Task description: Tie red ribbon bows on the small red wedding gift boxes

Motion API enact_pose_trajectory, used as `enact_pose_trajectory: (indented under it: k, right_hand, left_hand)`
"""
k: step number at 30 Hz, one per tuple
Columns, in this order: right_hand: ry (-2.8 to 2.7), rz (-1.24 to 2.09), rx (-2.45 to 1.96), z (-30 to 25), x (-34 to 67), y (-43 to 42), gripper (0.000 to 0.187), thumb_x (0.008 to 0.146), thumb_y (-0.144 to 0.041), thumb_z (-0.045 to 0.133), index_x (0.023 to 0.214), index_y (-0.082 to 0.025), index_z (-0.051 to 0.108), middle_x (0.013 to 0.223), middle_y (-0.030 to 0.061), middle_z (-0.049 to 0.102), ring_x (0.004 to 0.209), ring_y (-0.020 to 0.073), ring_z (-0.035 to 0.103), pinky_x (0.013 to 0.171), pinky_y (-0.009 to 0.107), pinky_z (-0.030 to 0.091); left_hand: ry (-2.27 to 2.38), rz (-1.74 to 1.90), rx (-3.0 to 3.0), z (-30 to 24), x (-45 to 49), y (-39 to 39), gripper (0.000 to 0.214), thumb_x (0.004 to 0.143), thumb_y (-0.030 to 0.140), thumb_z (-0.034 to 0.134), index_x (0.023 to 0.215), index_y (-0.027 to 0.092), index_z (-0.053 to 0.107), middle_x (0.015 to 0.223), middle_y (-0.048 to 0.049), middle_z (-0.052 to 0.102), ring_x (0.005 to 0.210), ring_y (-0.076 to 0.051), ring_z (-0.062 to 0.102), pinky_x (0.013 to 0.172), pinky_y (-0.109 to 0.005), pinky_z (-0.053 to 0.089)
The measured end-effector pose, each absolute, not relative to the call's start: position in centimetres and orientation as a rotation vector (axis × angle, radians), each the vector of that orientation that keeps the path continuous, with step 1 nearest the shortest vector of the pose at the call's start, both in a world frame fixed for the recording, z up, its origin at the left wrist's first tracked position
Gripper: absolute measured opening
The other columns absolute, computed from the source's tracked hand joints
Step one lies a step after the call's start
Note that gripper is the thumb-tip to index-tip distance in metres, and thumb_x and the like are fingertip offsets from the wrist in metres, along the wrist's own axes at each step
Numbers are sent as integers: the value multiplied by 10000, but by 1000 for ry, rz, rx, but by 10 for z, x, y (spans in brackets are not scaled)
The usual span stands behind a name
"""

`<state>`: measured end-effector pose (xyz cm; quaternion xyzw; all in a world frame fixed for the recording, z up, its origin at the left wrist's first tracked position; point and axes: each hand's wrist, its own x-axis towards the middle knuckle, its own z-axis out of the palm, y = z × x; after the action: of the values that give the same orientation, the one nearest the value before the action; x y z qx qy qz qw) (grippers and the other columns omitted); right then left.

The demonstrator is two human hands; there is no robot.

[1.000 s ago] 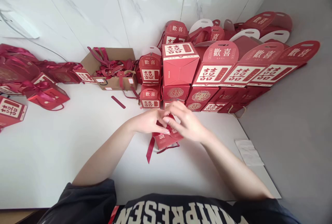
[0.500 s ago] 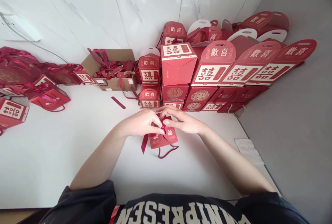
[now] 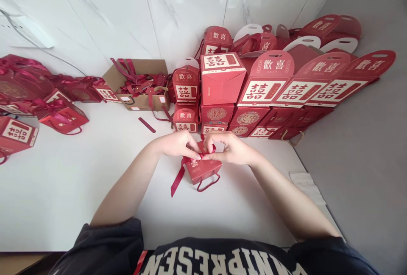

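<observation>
A small red gift box [image 3: 206, 170] with a twisted cord handle [image 3: 209, 185] sits on the white table in front of me. Dark red ribbon [image 3: 178, 181] crosses its top, one tail hanging off the left side. Above the box, my left hand [image 3: 181, 144] pinches the ribbon near the middle of the lid. My right hand [image 3: 228, 147] has thumb and fingers closed on a loop of the same ribbon, close beside the left fingertips. Fingers cover part of the lid and the ribbon crossing.
Red gift boxes [image 3: 267, 82] are stacked along the wall at back right. A cardboard box [image 3: 143, 103] of ribbons stands at back left, a loose dark red strip [image 3: 146, 125] before it. Ribbon-tied boxes [image 3: 63, 116] sit far left. White tissue [image 3: 307, 186] lies at right.
My right fingers have curled from stretched out into a grip on a ribbon loop. The box has turned slightly, and the ribbon's left tail hangs further out.
</observation>
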<state>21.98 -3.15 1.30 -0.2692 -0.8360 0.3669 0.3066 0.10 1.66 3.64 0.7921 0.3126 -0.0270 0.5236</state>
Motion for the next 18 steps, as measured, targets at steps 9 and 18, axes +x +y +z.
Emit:
enact_pose_trajectory:
  k: [9,18]
  right_hand:
    - [-2616,151,-709,13,220,-71,187,974,-177,442,830,-170,561,812,65,633,801,179,565,779,328,428]
    - [-2303,325,-1135,-1,212,-85,191,933,-287,550,1079,-164,553,888,84,668,776,198,608,743,331,465]
  left_hand:
    - [785,-51,1787,33,4,16,201,741,232,697,912,168,781,892,-47,767,780,-161,667,736,-248,486]
    - [804,-47,1727,34,5,15,212,756,264,684,904,135,766,836,-60,741,748,-153,637,696,-245,473]
